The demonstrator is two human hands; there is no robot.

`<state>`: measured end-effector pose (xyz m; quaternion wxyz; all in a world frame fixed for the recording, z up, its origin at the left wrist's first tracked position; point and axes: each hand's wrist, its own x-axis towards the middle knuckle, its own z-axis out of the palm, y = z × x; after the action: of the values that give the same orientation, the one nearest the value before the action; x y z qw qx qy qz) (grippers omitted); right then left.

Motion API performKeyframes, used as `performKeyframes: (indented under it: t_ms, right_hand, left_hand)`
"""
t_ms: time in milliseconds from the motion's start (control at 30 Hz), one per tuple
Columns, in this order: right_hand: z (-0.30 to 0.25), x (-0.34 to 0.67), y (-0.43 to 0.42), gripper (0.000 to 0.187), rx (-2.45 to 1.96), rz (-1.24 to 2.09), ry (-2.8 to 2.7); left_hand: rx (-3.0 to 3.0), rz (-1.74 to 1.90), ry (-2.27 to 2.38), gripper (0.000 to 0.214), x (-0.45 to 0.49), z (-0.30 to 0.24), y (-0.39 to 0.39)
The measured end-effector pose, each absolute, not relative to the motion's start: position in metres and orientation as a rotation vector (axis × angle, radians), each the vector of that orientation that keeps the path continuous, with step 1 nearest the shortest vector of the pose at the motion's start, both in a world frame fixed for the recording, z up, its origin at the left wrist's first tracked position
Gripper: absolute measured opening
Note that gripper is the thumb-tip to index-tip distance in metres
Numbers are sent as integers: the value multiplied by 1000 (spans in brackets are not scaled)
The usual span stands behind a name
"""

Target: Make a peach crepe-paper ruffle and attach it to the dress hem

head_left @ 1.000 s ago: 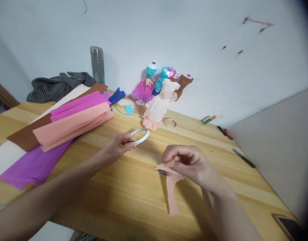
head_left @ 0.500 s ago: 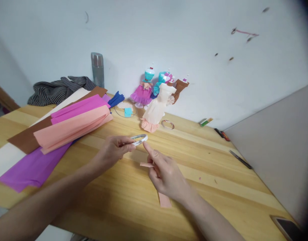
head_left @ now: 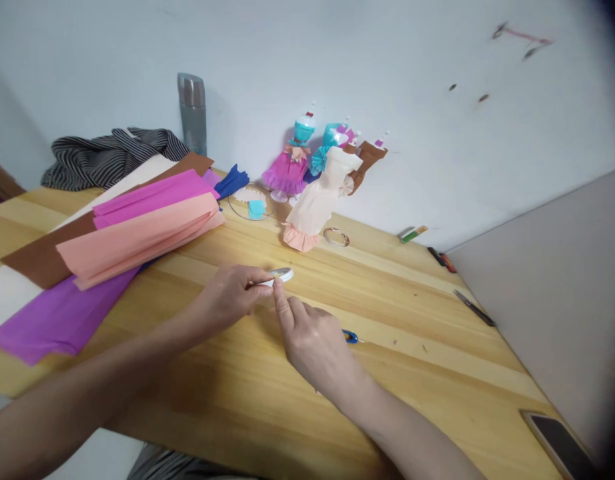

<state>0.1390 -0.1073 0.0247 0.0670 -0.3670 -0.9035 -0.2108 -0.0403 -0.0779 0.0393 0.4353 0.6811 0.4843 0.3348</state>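
My left hand (head_left: 237,290) pinches a thin roll of white tape (head_left: 286,274) between thumb and fingers, holding it above the table. At the roll's near side, the index fingertip of my right hand (head_left: 315,337) touches the tape. The other fingers of that hand are curled in. A peach crepe paper strip (head_left: 317,391) is almost wholly hidden under the right hand, with only a tiny bit showing below it. Just right of the knuckles, a small blue-handled tool (head_left: 351,337) lies partly covered by the hand.
Crepe paper sheets (head_left: 137,233) are piled at left, before a striped cloth (head_left: 112,157) and a bottle (head_left: 192,117). Small dress forms in paper dresses (head_left: 317,193) stand by the wall. Another tape ring (head_left: 336,237), a knife (head_left: 475,308) and a phone (head_left: 560,443) lie rightward.
My right hand has shifted left along the tape roll, and the peach strip has gone almost out of sight beneath it. The blue-handled tool has come into view. The camera has tilted slightly.
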Motion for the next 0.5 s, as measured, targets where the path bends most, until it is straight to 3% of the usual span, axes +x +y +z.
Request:
performKeyframes:
  t_ms: [233,500]
  right_hand:
    - [11,134,-107,73,-1207,-550,-2652]
    - [5,130,-112,70,-1267,-751,-2647]
  left_hand:
    - [1240,805,1063,23,-35,35,-69]
    - [1508,859,1163,20,-35,34,-75]
